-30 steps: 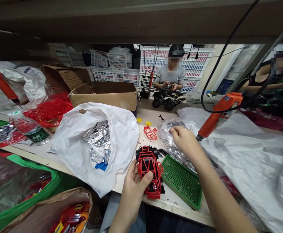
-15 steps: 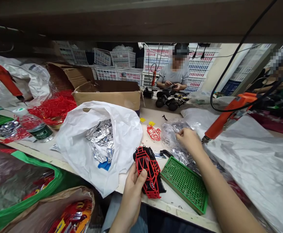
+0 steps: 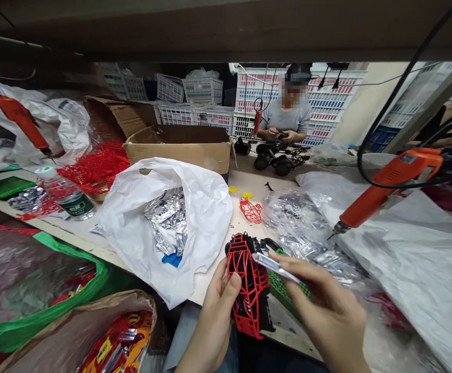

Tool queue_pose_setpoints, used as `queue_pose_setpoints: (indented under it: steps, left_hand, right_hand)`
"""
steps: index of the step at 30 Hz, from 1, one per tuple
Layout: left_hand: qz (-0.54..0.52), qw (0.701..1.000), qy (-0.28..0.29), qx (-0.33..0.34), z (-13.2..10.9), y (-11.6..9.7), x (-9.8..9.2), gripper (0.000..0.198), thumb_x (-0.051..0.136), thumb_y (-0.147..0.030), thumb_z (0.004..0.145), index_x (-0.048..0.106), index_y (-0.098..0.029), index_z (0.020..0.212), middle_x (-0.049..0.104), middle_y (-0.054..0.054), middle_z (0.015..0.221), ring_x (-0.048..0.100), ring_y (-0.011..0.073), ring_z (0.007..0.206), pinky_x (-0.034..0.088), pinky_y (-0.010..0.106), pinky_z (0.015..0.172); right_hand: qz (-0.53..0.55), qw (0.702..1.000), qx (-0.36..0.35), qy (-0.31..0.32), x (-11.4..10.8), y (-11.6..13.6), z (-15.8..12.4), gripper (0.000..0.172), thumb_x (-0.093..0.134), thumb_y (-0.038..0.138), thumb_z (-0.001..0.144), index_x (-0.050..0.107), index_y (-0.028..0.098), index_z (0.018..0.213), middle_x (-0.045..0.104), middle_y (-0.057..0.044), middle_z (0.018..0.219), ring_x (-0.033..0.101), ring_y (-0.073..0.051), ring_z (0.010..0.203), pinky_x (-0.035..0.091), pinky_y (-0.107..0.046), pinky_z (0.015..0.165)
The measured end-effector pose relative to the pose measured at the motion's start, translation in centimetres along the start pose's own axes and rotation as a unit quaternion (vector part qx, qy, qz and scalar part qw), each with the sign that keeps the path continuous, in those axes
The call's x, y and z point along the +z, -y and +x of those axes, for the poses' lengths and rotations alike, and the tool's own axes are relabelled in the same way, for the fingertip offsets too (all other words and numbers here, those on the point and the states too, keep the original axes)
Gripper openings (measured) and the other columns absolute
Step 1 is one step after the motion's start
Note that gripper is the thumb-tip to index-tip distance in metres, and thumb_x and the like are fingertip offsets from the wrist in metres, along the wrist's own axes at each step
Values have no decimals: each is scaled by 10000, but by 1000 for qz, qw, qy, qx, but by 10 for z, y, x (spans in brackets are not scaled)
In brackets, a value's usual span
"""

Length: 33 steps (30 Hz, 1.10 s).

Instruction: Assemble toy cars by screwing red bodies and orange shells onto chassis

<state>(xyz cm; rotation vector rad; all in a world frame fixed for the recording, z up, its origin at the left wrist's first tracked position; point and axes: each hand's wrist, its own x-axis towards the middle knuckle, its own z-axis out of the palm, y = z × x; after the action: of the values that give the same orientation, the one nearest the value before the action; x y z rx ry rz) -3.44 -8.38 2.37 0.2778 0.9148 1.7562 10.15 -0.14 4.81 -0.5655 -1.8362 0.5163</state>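
From the head view, the left hand (image 3: pixel 214 324) wraps its fingers around a red and black toy buggy (image 3: pixel 249 285), which keeps it up off the desk (image 3: pixel 245 178) and steady. The right hand (image 3: pixel 326 311) pinches a thin silver packet (image 3: pixel 274 268) in narrow fingers, right by the buggy. A white plastic bag (image 3: pixel 132 223) of silver packets (image 3: pixel 167 220) sits just left of the buggy, easy to reach.

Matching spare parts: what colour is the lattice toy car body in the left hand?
The toy car body is bright red, clearest in the head view.
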Motion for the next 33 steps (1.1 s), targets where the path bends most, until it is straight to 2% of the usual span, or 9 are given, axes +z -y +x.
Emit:
queue_pose_setpoints:
  steps: [3, 7, 11, 14, 18, 21, 26, 30, 33]
  left_hand:
    - [-3, 1000, 3, -1, -5, -3, 1, 679, 844, -550, 774, 693, -233, 1355, 748, 146, 1321, 654, 358, 1292, 475, 487, 1141]
    - [-7, 999, -33, 9, -8, -5, 2, 777, 884, -559, 719, 647, -238, 1386, 769, 132, 1278, 700, 345, 1222, 517, 472, 1096]
    - [4, 999, -37, 34, -9, -5, 2, 924, 912, -547, 687, 522, -235, 1465, 775, 133, 1256, 720, 331, 1189, 552, 433, 1044]
    - [26, 997, -30, 65, -8, -3, 3, 979, 916, -536, 686, 445, -248, 1495, 770, 134, 1258, 723, 324, 1181, 555, 402, 1025]
    - [38, 994, -26, 96, -10, 3, 4, 939, 900, -508, 722, 394, -264, 1475, 756, 144, 1267, 729, 317, 1166, 556, 404, 1013]
    - [48, 992, -40, 113, -11, 8, 6, 940, 920, -517, 687, 384, -293, 1426, 757, 129, 1240, 747, 306, 1121, 582, 391, 967]
    - [74, 986, -80, 123, -11, 12, 10, 851, 925, -467, 687, 410, -291, 1341, 782, 50, 1020, 782, 238, 923, 606, 300, 829]
    - [54, 984, -110, 128, -9, 14, 13, 815, 913, -396, 690, 432, -301, 1342, 762, 1, 949, 754, 175, 795, 587, 231, 718]
    - [14, 988, -99, 116, -8, 18, 11, 863, 881, -398, 709, 391, -320, 1415, 759, -7, 918, 742, 178, 760, 581, 252, 709]
  right_hand:
    - [-60, 992, -107, 35, 1, 10, -14, 285, 613, 25, 896, 726, 223, 1067, 803, -78, 1099, 758, -184, 1060, 633, -307, 930]
    - [-116, 981, -140, 67, 1, 17, -19, 377, 584, -10, 886, 702, 196, 1178, 774, -96, 1131, 719, -172, 1104, 608, -288, 952]
    - [-129, 985, -89, 77, 6, 26, -29, 389, 576, 50, 917, 679, 206, 1258, 736, -118, 1244, 694, -220, 1190, 598, -357, 994]
    - [-115, 992, -25, 33, 14, 31, -39, 324, 606, 102, 946, 693, 235, 1228, 748, -108, 1232, 728, -233, 1141, 615, -363, 964]
    - [-123, 992, 24, -12, 23, 34, -46, 269, 647, 113, 943, 727, 243, 1164, 774, -86, 1198, 762, -223, 1082, 626, -318, 943]
    - [-135, 990, 27, -29, 27, 34, -50, 365, 626, 97, 948, 717, 255, 1265, 777, -82, 1207, 768, -230, 1077, 632, -328, 951]
    - [-190, 981, 3, -38, 39, 35, -63, 546, 618, 57, 951, 621, 302, 1439, 744, -76, 1301, 761, -222, 1104, 616, -308, 963]
    - [-215, 975, -7, -60, 49, 36, -69, 567, 650, 35, 927, 629, 287, 1435, 777, -100, 1203, 778, -227, 1035, 629, -315, 901]
    - [-203, 976, -9, -81, 53, 40, -66, 515, 681, 43, 903, 682, 262, 1370, 797, -97, 1083, 784, -232, 972, 636, -325, 836]
